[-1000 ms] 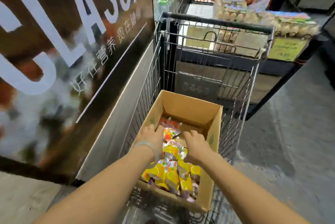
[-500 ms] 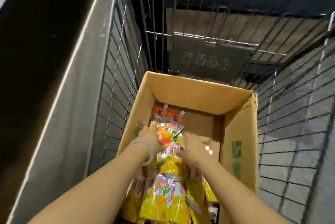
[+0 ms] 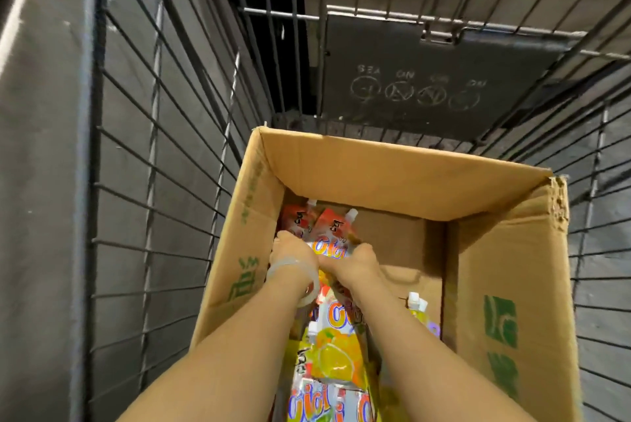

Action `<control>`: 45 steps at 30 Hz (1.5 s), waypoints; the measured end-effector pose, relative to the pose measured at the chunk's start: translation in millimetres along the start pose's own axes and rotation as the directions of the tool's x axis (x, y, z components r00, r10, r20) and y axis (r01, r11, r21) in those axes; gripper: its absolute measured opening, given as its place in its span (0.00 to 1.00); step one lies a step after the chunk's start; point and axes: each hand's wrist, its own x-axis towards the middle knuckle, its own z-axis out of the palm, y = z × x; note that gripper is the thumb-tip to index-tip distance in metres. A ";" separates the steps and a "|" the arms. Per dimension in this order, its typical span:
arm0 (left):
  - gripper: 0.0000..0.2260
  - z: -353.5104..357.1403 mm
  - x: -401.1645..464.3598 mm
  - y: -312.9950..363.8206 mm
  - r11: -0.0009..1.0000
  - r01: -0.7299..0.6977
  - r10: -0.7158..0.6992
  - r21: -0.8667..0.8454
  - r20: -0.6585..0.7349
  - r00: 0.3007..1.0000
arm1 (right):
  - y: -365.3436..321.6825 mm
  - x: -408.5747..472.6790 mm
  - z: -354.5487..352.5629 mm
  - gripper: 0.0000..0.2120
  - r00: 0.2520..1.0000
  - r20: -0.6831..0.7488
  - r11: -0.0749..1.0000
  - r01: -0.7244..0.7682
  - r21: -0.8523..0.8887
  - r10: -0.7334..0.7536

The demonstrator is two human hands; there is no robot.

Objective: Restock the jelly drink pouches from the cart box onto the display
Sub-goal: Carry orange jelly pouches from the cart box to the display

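The one camera sits on the person's head. It looks steeply down, close over the cardboard box [image 3: 392, 179] in the wire cart [image 3: 164, 148].

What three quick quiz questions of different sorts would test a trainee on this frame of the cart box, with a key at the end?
1. True or false: both hands are inside the cardboard box.
2. Multiple choice: the pouch gripped between the left hand and the right hand is at the box's (a) far left corner, (b) far right corner, (c) outside the box.
3. Fill in: the box sits inside a wire ____.

Key
1. True; both reach in among the jelly drink pouches.
2. (a); the red-topped pouch lies by the far left corner, while the far right floor is bare cardboard.
3. Cart; the shopping cart mesh surrounds the box.
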 end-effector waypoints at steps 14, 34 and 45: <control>0.17 -8.0 -19.4 -6.7 0.992 -0.078 0.083 -0.094 0.047 0.995 | 27.5 -2.4 -42.2 0.09 0.990 0.112 0.781 -0.135 0.610 0.083; 0.09 -74.9 -249.5 -84.3 0.561 -0.266 0.338 -0.783 -0.077 0.938 | 60.1 -212.3 -136.3 0.10 0.827 0.131 0.753 0.417 0.509 -0.546; 0.17 -95.3 -426.9 -210.8 0.186 -0.446 0.262 -0.875 -0.394 0.881 | 86.1 -386.6 -132.9 0.15 0.481 0.394 0.621 0.585 0.522 -0.783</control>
